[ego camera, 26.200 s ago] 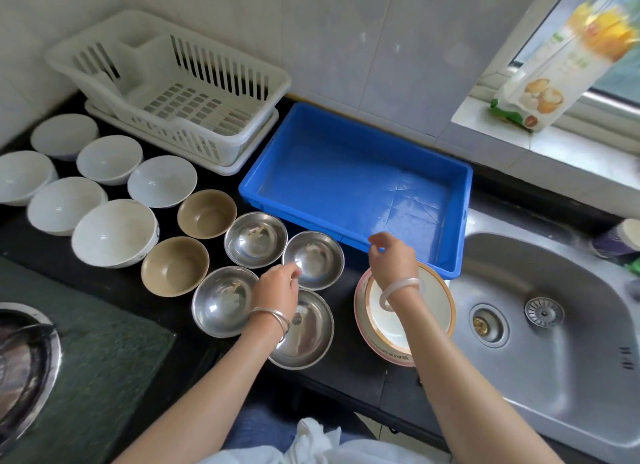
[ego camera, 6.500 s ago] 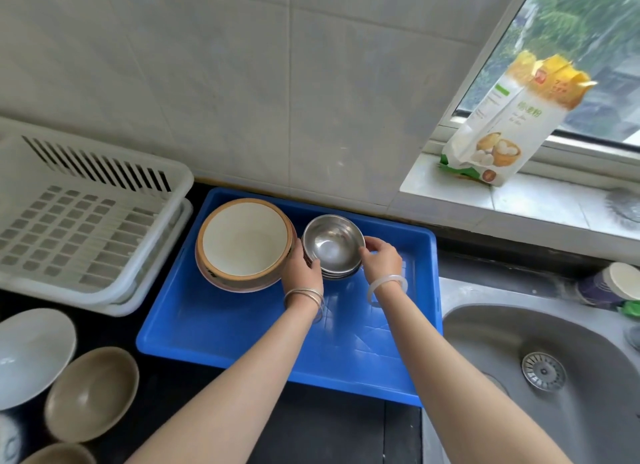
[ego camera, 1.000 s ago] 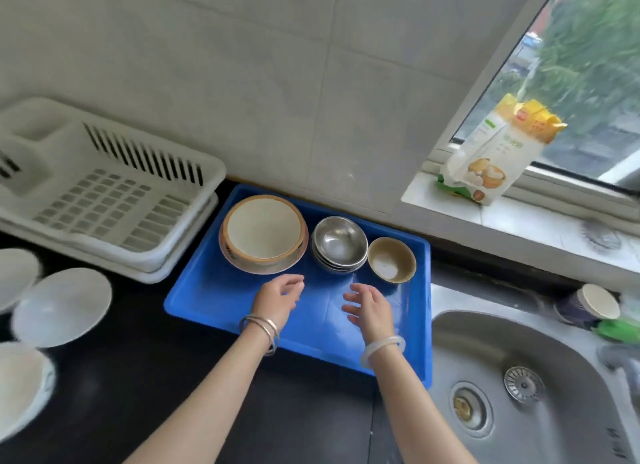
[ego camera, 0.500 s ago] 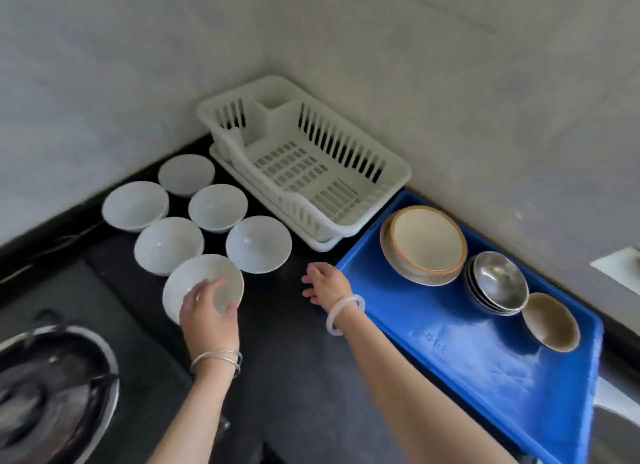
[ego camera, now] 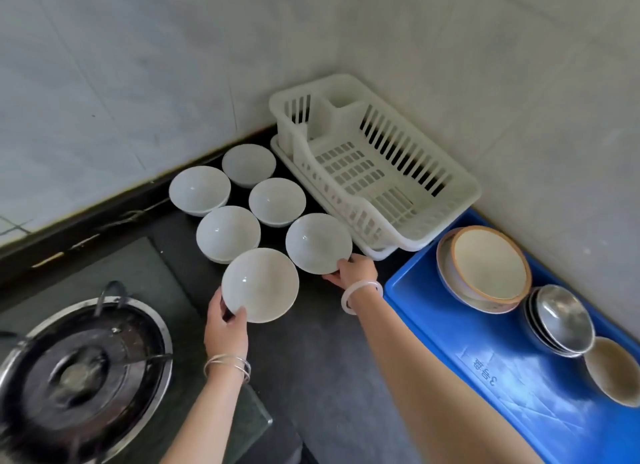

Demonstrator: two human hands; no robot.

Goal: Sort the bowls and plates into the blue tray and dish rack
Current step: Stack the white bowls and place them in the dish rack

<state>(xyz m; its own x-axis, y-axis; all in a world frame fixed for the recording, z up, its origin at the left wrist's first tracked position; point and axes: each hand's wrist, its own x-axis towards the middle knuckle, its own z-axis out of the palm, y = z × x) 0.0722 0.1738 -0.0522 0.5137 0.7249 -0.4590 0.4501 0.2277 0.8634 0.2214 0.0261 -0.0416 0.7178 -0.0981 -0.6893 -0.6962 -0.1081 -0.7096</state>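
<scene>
Several white bowls stand on the dark counter left of the white dish rack point(ego camera: 374, 172), which holds nothing. My left hand point(ego camera: 225, 328) grips the near rim of the nearest white bowl point(ego camera: 259, 285). My right hand point(ego camera: 356, 271) holds the near edge of the white bowl next to the rack point(ego camera: 318, 242). The blue tray point(ego camera: 485, 370) on the right holds stacked plates point(ego camera: 485, 269), nested steel bowls point(ego camera: 561, 320) and a tan bowl point(ego camera: 613, 370).
A gas burner with a steel ring point(ego camera: 79, 370) sits at the lower left on a glass hob. Tiled walls close off the corner behind the rack and bowls. Dark counter shows between my arms.
My right hand has reached from the tray's corner to the bowl beside the rack. My left hand has slid to the near rim of the nearest bowl. The view moved closer.
</scene>
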